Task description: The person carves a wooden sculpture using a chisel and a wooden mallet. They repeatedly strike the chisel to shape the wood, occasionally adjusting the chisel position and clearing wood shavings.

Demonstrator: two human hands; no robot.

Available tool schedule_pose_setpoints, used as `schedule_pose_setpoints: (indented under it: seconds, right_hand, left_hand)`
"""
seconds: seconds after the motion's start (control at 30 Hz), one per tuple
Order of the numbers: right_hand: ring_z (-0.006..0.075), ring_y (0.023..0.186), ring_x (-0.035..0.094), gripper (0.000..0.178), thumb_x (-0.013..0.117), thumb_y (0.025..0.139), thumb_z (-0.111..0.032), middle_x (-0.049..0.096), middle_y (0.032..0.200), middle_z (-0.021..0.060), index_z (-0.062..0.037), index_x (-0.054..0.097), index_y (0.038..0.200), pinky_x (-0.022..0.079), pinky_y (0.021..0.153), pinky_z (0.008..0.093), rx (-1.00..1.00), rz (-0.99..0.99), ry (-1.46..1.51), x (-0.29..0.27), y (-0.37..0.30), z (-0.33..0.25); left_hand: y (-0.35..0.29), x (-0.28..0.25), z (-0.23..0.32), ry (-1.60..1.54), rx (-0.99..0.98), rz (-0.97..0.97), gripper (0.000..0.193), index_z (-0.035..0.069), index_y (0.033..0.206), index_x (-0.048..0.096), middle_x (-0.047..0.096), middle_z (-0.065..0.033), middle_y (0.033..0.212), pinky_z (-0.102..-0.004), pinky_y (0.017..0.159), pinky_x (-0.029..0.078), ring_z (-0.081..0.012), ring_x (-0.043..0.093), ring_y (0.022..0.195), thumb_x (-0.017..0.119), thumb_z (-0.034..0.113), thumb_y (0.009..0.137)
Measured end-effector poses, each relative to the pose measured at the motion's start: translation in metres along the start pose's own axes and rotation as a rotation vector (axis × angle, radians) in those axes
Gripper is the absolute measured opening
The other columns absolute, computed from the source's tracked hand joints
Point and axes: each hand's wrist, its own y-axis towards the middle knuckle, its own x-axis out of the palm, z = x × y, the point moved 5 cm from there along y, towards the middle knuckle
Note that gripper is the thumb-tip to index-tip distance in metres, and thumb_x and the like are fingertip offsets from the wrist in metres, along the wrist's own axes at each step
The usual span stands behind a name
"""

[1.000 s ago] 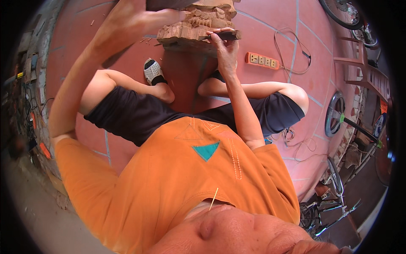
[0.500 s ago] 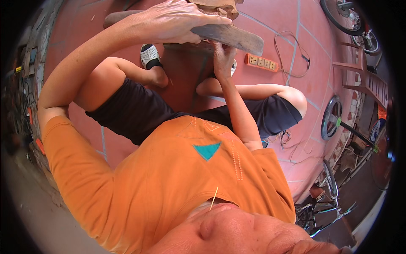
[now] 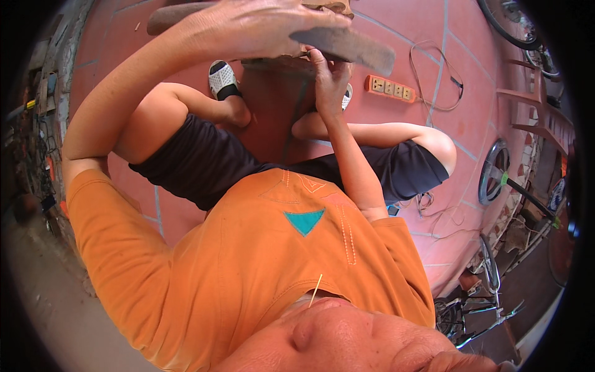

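Across the top of the view lies a long grey-brown wooden bar (image 3: 356,53) with rounded ends. My left hand (image 3: 260,30) is over its middle, fingers closed around it and slightly blurred. Below the bar, my right hand (image 3: 331,77) is closed with its thumb raised. A small dark tip shows by the thumb; what the fingers hold is hidden. Behind the bar, a carved-looking brown wooden piece (image 3: 338,6) is partly cut off by the top edge. Beneath the hands, a dark wooden edge (image 3: 276,64) is partly covered.
An orange power strip (image 3: 390,88) with a looped cord lies on the red tiled floor, right of my right hand. Sandalled feet (image 3: 223,80) and bent legs are below the work. Far right are a pink plastic chair (image 3: 545,118), a loose wheel (image 3: 494,172) and bicycle parts.
The whole view has shifted slightly right. My left hand and the bar have moved a little and are now blurred. More of my right thumb shows below the bar.
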Motion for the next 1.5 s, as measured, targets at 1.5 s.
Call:
schedule_pose_setpoints:
  seconds: [1.5]
  right_hand:
    - [0.021, 0.105, 0.07, 0.024, 0.064, 0.101, -0.004, 0.067, 0.115, 0.0094, -0.0053, 0.054, 0.122, 0.06, 0.091, 0.0349, 0.064, 0.036, 0.272, 0.01, 0.01, 0.001]
  left_hand:
    - [0.003, -0.006, -0.01, -0.218, 0.149, 0.322, 0.072, 0.01, 0.153, 0.046, 0.068, -0.0261, 0.121, -0.0484, 0.09, 0.053, -0.0405, 0.068, 0.101, 0.072, 0.027, 0.088]
